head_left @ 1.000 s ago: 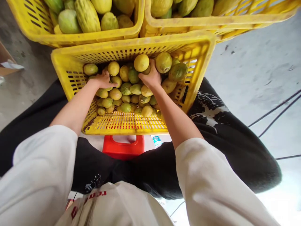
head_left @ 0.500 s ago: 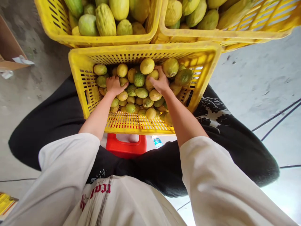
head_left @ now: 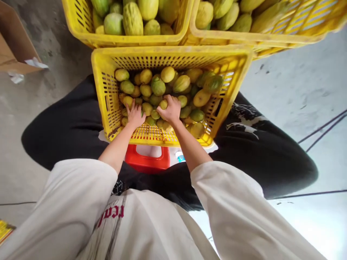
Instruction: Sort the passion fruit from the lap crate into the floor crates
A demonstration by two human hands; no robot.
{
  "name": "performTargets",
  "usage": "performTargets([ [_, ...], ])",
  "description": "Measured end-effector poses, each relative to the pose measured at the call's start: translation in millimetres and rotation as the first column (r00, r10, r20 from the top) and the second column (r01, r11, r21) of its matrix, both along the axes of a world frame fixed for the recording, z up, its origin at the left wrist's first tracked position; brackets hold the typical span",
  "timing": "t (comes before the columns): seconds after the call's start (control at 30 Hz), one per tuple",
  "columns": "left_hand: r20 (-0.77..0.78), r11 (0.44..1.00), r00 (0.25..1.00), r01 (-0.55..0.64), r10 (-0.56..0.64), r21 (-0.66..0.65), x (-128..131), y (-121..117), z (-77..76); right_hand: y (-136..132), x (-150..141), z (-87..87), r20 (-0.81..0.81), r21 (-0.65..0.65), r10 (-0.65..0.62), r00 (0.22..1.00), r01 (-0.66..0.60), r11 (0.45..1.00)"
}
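A yellow slatted crate [head_left: 173,51] stands between my legs, holding many small yellow-green fruits, oval and melon-like. My right hand [head_left: 172,109] reaches into its middle, fingers curled around a small yellow fruit [head_left: 163,104]. To the left, my left hand [head_left: 136,115] rests on the pile with its fingers spread, touching the fruits under it. A bit of green fruit shows by its thumb; what lies beneath the palm is hidden. Just beyond the hands sits a rounder green fruit [head_left: 158,86], and a yellow-green fruit [head_left: 181,83] lies right of it.
Two more yellow crates, one at the upper left [head_left: 130,40] and one at the upper right [head_left: 260,37], hold larger fruits. A red stool [head_left: 146,164] and part of a bottle [head_left: 180,156] show below the near crate. A cardboard box [head_left: 18,39] stands at left; dark cables cross the floor at right.
Both hands have moved toward me, and the right also leftward. The right hand has left the larger fruit it was around and now grips a smaller one. Fruits near the crate's far side have shifted.
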State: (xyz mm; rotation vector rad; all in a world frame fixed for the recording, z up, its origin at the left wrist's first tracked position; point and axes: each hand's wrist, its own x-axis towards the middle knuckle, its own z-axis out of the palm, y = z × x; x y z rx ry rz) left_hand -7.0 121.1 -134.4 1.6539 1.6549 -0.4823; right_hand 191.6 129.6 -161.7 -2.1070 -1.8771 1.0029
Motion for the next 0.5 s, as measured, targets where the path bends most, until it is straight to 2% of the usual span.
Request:
performTargets([
  [0.13, -0.032, 0.981, 0.999, 0.02, -0.027, -0.193, 13, -23, 4.4, -17, 1, 19.7, -0.019, -0.216, -0.096, 0.995, 0.089, 0.972],
  [0.2, -0.06, 0.976, 0.997, 0.036, -0.05, -0.217, 15, -29, 3.9, -19, 2, 29.4, 0.01, -0.303, -0.106, 0.994, 0.104, 0.947],
  [0.27, -0.056, 0.973, 0.994, 0.083, -0.097, -0.216, 12, -26, 3.2, -18, -1, 37.8, 0.067, -0.313, -0.092, 0.993, 0.109, 0.943],
  [0.33, -0.038, 0.97, 0.99, 0.122, -0.133, -0.212, 7, -18, 4.7, -17, -7, 45.4, 0.101, -0.313, -0.039, 0.994, 0.069, 0.947],
  [0.4, -0.034, 0.973, 0.992, 0.111, -0.12, -0.204, 4, -9, 9.0, -17, -17, 52.7, 0.086, -0.342, 0.05, 0.995, -0.018, 0.939],
  [0.5, -0.007, 0.99, 1.0, -0.015, 0.014, -0.143, 5, -1, 17.0, -20, -34, 62.1, 0.002, -0.37, 0.137, 0.991, -0.126, 0.92],
])
